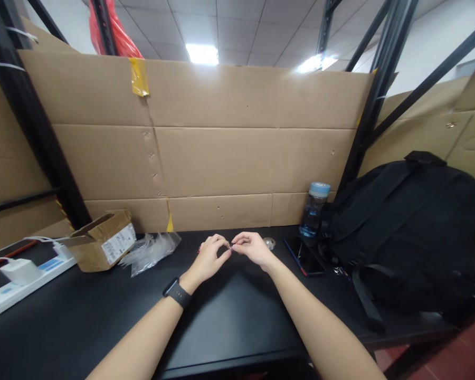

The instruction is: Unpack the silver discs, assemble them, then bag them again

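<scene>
Over the black table [237, 322], my left hand [210, 257] and my right hand [253, 248] meet at their fingertips. Each hand is closed in a pinch, thumb against fingers. Something tiny seems to sit between the fingertips, too small to name. A dark watch [177, 293] is on my left wrist. Just beyond my right hand lies a small clear roll [269, 243] that looks like tape. To the left of my left hand are crumpled clear plastic bags [154, 252].
An opened cardboard box [103, 243] and a white power strip [31, 282] with a plugged-in charger lie left. On the right are a phone [304, 256], a blue-lidded water bottle [314, 209] and a black backpack [411, 232]. A cardboard wall [217, 158] closes off the back.
</scene>
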`<state>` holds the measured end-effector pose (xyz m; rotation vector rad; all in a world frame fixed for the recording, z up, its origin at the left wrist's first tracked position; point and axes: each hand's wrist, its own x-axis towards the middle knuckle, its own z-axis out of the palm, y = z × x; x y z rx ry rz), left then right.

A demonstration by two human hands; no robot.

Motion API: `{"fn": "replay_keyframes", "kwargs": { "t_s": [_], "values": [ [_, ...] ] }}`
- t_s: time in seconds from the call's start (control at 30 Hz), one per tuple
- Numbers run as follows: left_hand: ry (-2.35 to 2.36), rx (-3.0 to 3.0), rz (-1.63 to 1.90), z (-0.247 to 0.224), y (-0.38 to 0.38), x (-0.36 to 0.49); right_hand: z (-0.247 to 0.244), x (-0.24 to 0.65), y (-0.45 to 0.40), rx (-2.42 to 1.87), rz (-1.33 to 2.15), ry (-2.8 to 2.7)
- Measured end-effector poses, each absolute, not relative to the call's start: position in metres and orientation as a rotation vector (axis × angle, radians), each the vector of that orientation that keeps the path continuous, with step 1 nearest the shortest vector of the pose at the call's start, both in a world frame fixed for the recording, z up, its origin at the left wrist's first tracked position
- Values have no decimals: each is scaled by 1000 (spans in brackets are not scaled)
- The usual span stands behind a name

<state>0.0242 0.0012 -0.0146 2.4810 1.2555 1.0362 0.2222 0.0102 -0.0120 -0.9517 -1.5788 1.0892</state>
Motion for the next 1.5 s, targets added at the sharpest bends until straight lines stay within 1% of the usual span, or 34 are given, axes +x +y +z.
{"fn": "replay_keyframes", "kwargs": {
  "t_s": [0.1,0.27,0.47,0.8,0.9,1.03,1.1,1.23,1.33,1.5],
  "values": [
    [1264,2508,1027,-16,2,25,-13,222,10,-944,1101,-1607],
    [1258,2483,1079,-12,-2,27,-9,227,8,-815,1155,-1759],
    [1372,2421,1077,-12,-4,31,-9,223,2,-862,1004,-1904],
    [1466,2439,976,-7,4,21,-8,230,9,-958,804,-1952],
    [1523,2514,886,-7,11,8,-7,246,17,-1077,620,-1985],
    [1663,2554,784,-11,22,-11,-7,286,31,-1432,209,-1958],
    [1712,2534,746,-14,27,-20,-9,308,38,-1633,126,-1921],
    [1699,2529,640,-15,32,-29,-16,335,45,-1852,179,-1914],
    [1635,2558,631,-13,31,-31,-21,340,47,-1872,243,-1933],
    [1620,2597,617,-12,29,-31,-27,338,51,-1870,228,-1941]
  ]
}}
